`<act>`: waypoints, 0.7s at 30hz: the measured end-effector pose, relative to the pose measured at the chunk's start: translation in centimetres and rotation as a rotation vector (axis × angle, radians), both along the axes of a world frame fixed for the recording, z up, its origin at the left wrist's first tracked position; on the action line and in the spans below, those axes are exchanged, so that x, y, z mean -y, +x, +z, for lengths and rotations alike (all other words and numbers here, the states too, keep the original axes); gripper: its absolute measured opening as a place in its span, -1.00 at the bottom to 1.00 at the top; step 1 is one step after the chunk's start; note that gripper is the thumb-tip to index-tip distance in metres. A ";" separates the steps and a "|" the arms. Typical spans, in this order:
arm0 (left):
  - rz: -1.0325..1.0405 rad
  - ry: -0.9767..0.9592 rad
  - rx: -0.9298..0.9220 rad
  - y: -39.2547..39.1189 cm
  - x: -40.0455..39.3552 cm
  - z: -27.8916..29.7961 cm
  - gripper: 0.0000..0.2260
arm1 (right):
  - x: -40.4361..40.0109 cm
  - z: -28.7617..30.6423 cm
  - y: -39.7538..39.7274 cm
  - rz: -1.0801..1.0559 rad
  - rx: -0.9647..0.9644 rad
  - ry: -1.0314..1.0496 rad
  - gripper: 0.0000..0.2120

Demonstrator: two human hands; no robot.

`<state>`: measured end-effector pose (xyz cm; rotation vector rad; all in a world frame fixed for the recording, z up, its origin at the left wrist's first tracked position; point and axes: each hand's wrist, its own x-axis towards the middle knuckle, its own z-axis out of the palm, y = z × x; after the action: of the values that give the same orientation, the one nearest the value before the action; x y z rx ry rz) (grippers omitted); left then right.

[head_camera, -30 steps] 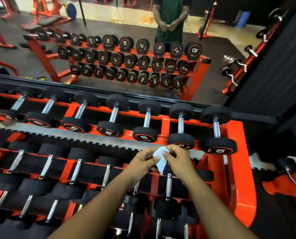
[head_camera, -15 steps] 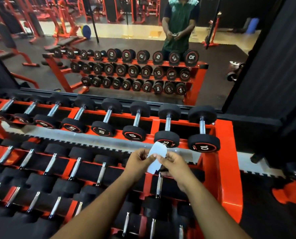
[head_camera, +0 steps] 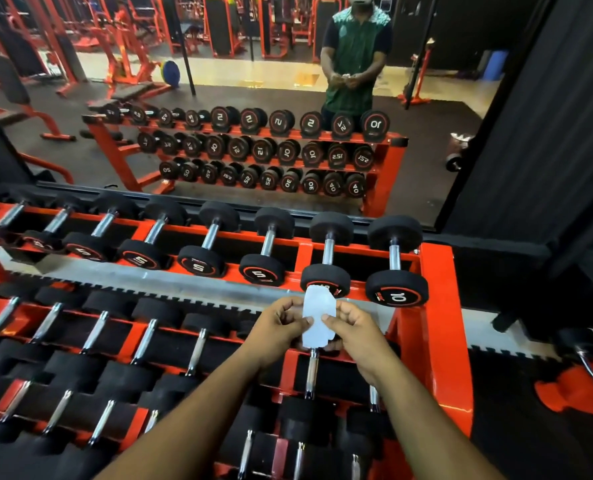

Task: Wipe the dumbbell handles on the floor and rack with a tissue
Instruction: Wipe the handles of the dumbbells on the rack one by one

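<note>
Gym rack (head_camera: 437, 306) of dumbbells: above its middle shelf, left hand (head_camera: 281, 323) and right hand (head_camera: 352, 327) pinch 1 tissue (head_camera: 317, 318).

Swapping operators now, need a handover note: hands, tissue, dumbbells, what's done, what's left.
Left hand: pinches the tissue's left edge.
Right hand: pinches its right edge.
Tissue: white, held spread between both hands above the middle shelf of the orange dumbbell rack, near its right end.
Dumbbells: racked on all shelves; the 10 dumbbell sits far right on the top shelf.
Done: tissue in hand; no handle touched right now.
Left: wipe the handles, probably starting with the nearest ones; the floor dumbbells are not in view.
</note>
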<state>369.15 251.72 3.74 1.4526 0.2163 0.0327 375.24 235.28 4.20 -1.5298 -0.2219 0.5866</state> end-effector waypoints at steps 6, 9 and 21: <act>-0.035 -0.128 -0.020 0.3 -3.2 0.6 -0.85 | -2.4 1.4 -0.1 -0.015 0.163 -0.032 -0.71; -0.058 -0.249 -0.104 0.1 -4.7 1.1 -0.81 | -3.9 1.2 0.1 -0.047 0.335 -0.111 -0.60; -0.078 -0.050 -0.143 1.0 -8.1 -0.4 -0.91 | -7.9 1.9 -0.7 -0.242 0.164 -0.159 -0.73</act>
<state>370.11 259.79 3.39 1.4138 0.2756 -0.1395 374.55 243.19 6.07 -1.7312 -0.1136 0.2924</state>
